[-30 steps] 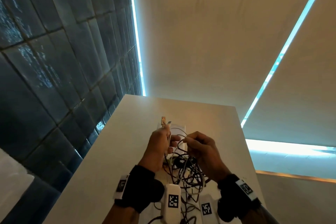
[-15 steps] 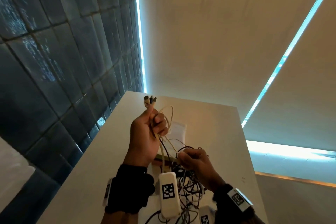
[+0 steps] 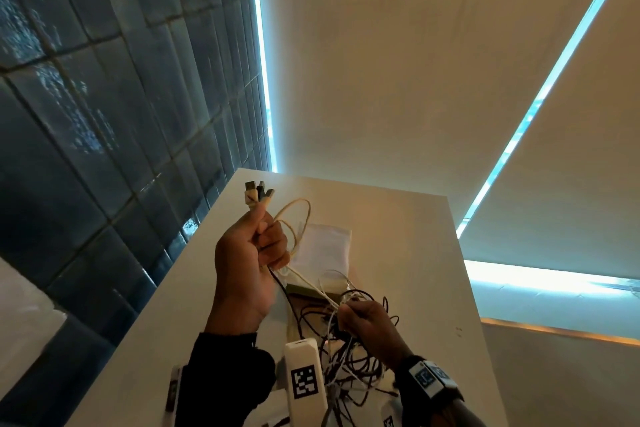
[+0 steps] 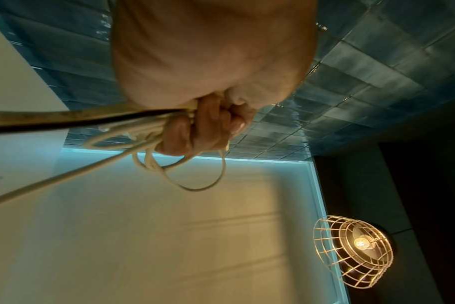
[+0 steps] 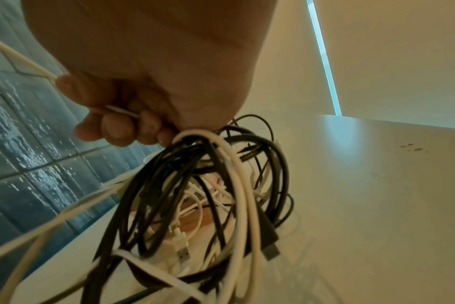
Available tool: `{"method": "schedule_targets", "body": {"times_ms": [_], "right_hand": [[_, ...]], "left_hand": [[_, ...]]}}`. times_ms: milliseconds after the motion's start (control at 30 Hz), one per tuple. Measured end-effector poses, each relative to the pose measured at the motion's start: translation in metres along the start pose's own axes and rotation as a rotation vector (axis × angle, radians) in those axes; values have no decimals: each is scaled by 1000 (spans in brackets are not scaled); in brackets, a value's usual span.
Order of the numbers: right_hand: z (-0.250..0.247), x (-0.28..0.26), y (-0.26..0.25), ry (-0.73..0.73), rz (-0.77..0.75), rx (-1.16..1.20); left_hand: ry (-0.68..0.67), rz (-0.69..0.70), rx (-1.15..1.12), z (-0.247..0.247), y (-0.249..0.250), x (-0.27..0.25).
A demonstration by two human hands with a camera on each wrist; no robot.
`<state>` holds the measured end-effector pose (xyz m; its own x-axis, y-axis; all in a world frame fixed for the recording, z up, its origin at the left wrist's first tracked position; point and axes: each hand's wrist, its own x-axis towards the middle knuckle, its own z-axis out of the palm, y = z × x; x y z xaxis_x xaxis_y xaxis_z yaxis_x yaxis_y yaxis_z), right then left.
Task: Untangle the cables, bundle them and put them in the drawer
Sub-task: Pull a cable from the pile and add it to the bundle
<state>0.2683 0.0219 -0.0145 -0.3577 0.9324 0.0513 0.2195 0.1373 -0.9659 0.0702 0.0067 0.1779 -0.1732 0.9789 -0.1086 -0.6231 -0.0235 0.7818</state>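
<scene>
Gripped three plug ends [image 3: 258, 192] high in the left hand [image 3: 247, 267], likely for sorting. Pinched a white cable [image 3: 313, 284] in the right hand [image 3: 369, 322], fingers curled above the tangle [image 5: 195, 195].

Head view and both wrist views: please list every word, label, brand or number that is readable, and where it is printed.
No readable words, brands or numbers in any view.
Wrist camera near the left hand: black-and-white square code only, no letters.
Right wrist band tag: similar code, blurred.
Cable plugs: no legible marking.

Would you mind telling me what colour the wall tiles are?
The wall tiles are glossy dark blue-teal, shown best in the head view.
</scene>
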Motion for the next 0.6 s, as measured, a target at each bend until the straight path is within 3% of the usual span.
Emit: {"method": "schedule_targets", "body": {"times_ms": [133,433,533,600], "right_hand": [[0,-5,6,-15,17,-89],[-12,-14,37,-51,102,-233],[-22,-9,27,-43,187,-145],[-30,-3,9,40,216,-1]], "left_hand": [[-39,21,15,-2,11,-6],[7,105,-2,-13,32,-14],[7,151,2,-14,39,-11],[-7,166,73,-13,39,-6]]}}
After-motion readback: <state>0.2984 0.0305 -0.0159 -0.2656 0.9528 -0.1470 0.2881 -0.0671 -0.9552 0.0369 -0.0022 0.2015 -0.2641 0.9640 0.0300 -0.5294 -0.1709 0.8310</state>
